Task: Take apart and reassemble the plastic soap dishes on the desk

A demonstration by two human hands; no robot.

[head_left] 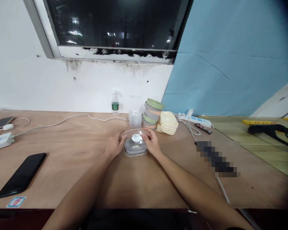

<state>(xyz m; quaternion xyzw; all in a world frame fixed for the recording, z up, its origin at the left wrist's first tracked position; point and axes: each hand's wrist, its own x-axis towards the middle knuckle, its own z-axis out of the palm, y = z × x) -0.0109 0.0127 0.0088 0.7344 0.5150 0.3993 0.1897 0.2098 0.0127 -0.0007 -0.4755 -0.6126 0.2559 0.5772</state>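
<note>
Between my two hands, near the middle of the table, is a clear plastic container with a grey part inside, a round white label and a pale rim line around it. My left hand grips its left side, thumb on the top edge. On the right side, my right hand holds it with the thumb close to the label. Just behind stand stacked clear cups, a pile of green, grey and peach rings, and a stack of cream bowls.
A plastic bottle stands by the wall. To the left lie a black phone, a power strip and a white cable. Another power strip and a pixelated dark object lie on the right.
</note>
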